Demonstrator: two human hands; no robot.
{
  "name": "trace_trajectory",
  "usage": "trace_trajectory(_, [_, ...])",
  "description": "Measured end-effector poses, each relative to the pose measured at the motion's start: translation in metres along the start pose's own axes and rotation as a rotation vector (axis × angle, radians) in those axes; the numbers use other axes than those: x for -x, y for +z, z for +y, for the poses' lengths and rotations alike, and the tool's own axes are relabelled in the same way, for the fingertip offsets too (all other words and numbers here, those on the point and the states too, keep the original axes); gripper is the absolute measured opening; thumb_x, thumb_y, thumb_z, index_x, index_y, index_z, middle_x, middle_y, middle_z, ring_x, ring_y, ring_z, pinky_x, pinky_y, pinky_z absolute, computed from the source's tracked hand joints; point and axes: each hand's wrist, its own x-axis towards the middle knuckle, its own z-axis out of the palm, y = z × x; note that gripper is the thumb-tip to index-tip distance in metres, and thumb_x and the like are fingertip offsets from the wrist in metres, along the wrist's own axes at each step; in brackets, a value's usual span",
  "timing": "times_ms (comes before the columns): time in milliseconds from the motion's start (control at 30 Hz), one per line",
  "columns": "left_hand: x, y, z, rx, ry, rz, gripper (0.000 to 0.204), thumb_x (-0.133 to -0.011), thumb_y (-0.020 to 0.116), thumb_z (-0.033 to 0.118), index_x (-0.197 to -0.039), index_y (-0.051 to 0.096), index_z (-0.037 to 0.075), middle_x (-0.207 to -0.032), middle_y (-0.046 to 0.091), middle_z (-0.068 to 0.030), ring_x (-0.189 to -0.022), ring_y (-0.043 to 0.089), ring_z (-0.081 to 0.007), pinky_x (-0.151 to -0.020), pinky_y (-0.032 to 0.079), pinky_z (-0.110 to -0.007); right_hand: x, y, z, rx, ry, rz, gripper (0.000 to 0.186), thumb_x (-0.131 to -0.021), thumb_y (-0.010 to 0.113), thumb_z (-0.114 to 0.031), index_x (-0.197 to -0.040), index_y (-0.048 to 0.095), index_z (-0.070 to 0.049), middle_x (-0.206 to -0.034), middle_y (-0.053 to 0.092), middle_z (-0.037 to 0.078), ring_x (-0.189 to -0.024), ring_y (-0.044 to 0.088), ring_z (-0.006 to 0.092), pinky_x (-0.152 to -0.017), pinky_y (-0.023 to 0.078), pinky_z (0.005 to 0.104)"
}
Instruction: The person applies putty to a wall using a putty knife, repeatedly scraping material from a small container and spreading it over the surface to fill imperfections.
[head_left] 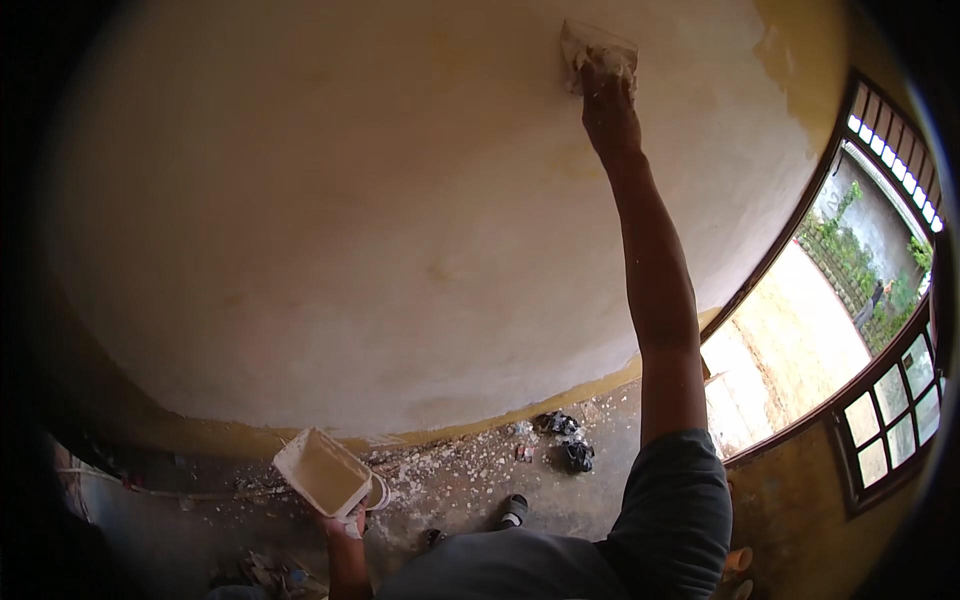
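With my right arm stretched far up, my right hand (609,88) grips a flat putty spreader (576,42) against the wall (400,180). Pale paste smears the fingers and the tool. Low on the left, my left hand (346,523) supports a rectangular tray (298,458) from below, its fingers mostly hidden under it. A smooth cream-coloured layer of paste covers the tray's inside. Whitish coating spreads over most of the wall, with bare yellow patches at the upper right and along the bottom.
White crumbs litter the grey floor (470,465) by the wall. Black plastic bags (578,455) lie there, and a white round container (379,492) shows behind the tray. To the right are an open doorway (790,310) and a paned window (890,415). Debris (270,575) sits at lower left.
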Motion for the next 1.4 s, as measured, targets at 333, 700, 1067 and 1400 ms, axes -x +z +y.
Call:
trace_trajectory(333, [-0.004,-0.004,-0.009,-0.050,0.077,-0.038,0.071,-0.082,0.052,0.069,-0.137,0.046,0.023,-0.134,0.052,-0.0027,-0.119,0.053,-0.0302,-0.084,0.050,-0.060,-0.043,-0.040,0.099,-0.383,0.889,0.022,0.042,-0.085,0.059,-0.020,-0.124,0.051,-0.007,-0.111,0.064,0.021,-0.103,0.062,0.0399,-0.090,0.049,0.0484])
trace_trajectory(700, [-0.005,-0.010,-0.017,0.020,0.099,0.096,0.063,-0.086,0.052,0.062,-0.136,0.048,0.022,-0.131,0.055,-0.0048,-0.119,0.055,-0.0295,-0.084,0.051,-0.059,-0.057,-0.042,0.006,-0.357,0.172,0.026,0.039,-0.081,0.065,-0.020,-0.117,0.055,-0.009,-0.100,0.068,0.016,-0.090,0.067,0.0345,-0.078,0.055,0.0447])
trace_trajectory(1067, [-0.008,0.000,-0.025,-0.001,0.085,0.012,0.063,-0.087,0.051,0.061,-0.135,0.049,0.020,-0.132,0.055,-0.0065,-0.118,0.055,-0.0324,-0.084,0.051,-0.059,0.035,-0.058,-0.050,-0.382,-0.364,0.059,0.034,-0.084,0.064,-0.016,-0.118,0.061,-0.020,-0.103,0.065,0.007,-0.102,0.063,0.0269,-0.078,0.058,0.0421])
trace_trajectory(1400, [-0.011,-0.013,-0.024,0.013,0.127,0.041,0.062,-0.088,0.051,0.060,-0.134,0.050,0.018,-0.132,0.056,-0.0081,-0.116,0.056,-0.0350,-0.084,0.052,-0.059,0.088,-0.044,-0.091,-0.476,-0.563,-0.113,0.042,-0.082,0.064,-0.015,-0.123,0.059,-0.022,-0.122,0.056,0.005,-0.114,0.056,0.0261,-0.103,0.046,0.0458])
